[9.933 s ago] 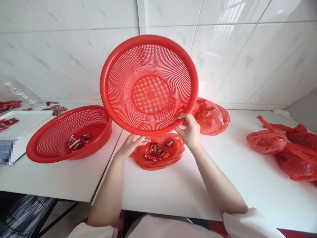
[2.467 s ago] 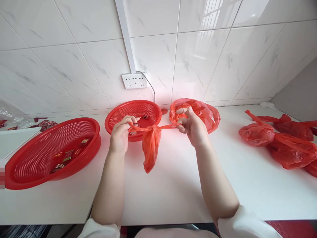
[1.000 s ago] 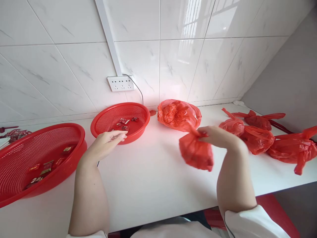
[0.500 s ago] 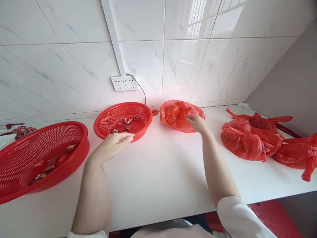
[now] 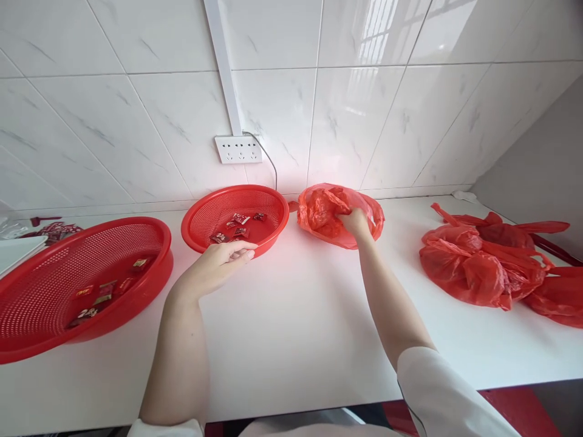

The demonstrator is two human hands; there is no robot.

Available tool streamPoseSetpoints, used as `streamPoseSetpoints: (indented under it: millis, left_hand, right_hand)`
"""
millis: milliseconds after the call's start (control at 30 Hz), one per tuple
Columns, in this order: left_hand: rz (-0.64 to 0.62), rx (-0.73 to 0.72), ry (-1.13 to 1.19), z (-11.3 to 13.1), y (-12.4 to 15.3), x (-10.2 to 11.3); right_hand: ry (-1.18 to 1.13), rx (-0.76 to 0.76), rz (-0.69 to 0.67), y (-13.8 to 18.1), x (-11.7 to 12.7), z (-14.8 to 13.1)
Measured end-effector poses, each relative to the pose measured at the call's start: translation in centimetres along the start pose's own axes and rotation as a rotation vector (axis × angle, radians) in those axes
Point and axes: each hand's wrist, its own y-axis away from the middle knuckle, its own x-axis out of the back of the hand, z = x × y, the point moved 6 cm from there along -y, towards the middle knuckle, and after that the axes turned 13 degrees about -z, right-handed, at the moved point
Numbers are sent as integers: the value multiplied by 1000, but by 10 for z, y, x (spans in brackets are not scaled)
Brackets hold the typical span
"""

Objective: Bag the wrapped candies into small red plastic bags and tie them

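Note:
My left hand is at the near rim of the middle red mesh basket, fingers together and thumb drawn in close. Whether anything lies between those fingers I cannot make out. Several small dark-red wrapped candies lie on that basket's floor. To the right, my right hand reaches into a wide red plastic bundle; its fingers are closed on a crumpled red plastic bag there. The fingertips are partly hidden by the plastic.
A larger red basket with several wrapped candies stands on the left. Knotted red bags lie at right on the white counter. A socket strip with a grey cable is on the tiled wall behind.
My right hand has moved a little lower and deeper into the red plastic. The left hand keeps its place by the middle basket. The whole view has shifted slightly.

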Motion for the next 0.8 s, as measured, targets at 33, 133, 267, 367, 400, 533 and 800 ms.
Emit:
streamPoseSetpoints:
  millis: [33, 133, 267, 367, 400, 533, 800]
  left_hand:
    - [-3, 11, 2, 0, 0, 0]
    - [-31, 14, 4, 2, -2, -3]
    - [-66, -23, -24, 5, -4, -7]
    - [-58, -80, -44, 8, -5, -9]
    - [-57, -97, -46, 9, -5, -10]
    - [-79, -86, -16, 11, -3, -11]
    - [-56, -48, 175, 17, -8, -16]
  right_hand:
    - [-19, -2, 8, 1, 5, -3]
    - [-81, 11, 52, 6, 20, -14]
    - [152, 33, 387, 25, 46, -38]
    - [357, 40, 462, 37, 51, -54]
    - [345, 43, 462, 40, 53, -56]
    - [29, 121, 654, 60, 72, -56]
    - [-772, 423, 431, 81, 63, -67]
